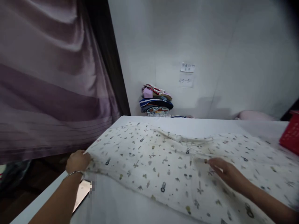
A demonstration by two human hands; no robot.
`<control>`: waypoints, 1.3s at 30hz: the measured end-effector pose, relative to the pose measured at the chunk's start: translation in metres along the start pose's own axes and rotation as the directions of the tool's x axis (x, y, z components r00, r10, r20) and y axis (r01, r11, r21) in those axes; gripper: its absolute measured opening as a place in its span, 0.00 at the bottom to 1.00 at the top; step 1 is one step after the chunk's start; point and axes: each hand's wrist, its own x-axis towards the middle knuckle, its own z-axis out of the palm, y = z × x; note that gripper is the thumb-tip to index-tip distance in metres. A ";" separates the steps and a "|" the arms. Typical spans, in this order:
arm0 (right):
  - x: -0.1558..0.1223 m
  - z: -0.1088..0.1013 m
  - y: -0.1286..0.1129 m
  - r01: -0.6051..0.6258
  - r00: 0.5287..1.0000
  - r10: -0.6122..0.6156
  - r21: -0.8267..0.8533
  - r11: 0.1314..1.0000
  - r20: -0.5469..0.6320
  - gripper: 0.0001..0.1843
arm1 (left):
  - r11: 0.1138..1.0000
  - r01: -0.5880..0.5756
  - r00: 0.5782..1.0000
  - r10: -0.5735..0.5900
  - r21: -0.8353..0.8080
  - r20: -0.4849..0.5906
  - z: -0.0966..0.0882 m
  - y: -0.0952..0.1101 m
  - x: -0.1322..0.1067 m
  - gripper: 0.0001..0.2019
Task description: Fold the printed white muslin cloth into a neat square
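Observation:
A white top [154, 165] printed with small leaf and insect-like motifs lies spread over a white table [107, 196], its curved neckline towards the far edge. At the table's left edge, my left hand [78, 161], with a bracelet at the wrist, is closed on the left end of the cloth. My right hand [221, 171] is over the middle of the top, below the neckline, with thumb and forefinger pinching the cloth at a small fold. Part of the top's right side is hidden under my right forearm. Partly behind my left forearm is a phone [81, 193] with a lit screen.
A stack of folded clothes [157, 101] stands beyond the table by the wall. Two paper notes [187, 74] are stuck to the wall. On the left hangs a mauve curtain [46, 77]. A red basket [291, 133] is at the right edge, near a pale pink rounded object [257, 115].

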 end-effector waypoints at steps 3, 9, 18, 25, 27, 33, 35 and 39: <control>0.025 -0.037 0.042 -0.153 0.982 0.152 -0.006 0.988 -0.112 0.23 | 0.968 -0.246 0.968 0.242 -0.053 -0.068 0.003 0.055 0.000 0.14; 0.084 -0.065 0.091 -0.313 0.948 0.305 -0.086 0.946 -0.094 0.18 | 0.738 -0.640 0.759 0.651 -0.213 -0.023 0.012 0.214 -0.049 0.15; 0.152 -0.059 0.179 -0.362 0.928 0.373 -0.306 0.880 -0.025 0.20 | 0.523 -0.826 0.474 0.846 -0.211 0.243 0.077 0.377 -0.090 0.13; 0.157 -0.059 0.229 -0.321 0.930 0.363 -0.356 0.878 0.058 0.21 | 0.507 -0.845 0.411 0.818 -0.167 0.403 0.093 0.406 -0.076 0.14; 0.162 -0.060 0.229 -0.299 0.945 0.328 -0.357 0.885 0.021 0.22 | 0.531 -0.833 0.429 0.797 -0.157 0.425 0.092 0.407 -0.072 0.14; 0.179 -0.053 0.213 -0.289 0.945 0.323 -0.330 0.899 0.054 0.17 | 0.576 -0.799 0.483 0.787 -0.175 0.384 0.088 0.403 -0.070 0.03; 0.184 -0.055 0.211 -0.327 0.935 0.354 -0.321 0.889 0.026 0.12 | 0.605 -0.774 0.530 0.780 -0.186 0.331 0.084 0.405 -0.068 0.05; 0.205 -0.079 0.219 -0.499 0.866 0.459 -0.267 0.824 -0.199 0.13 | 0.718 -0.668 0.703 0.695 -0.196 0.150 0.070 0.427 -0.058 0.13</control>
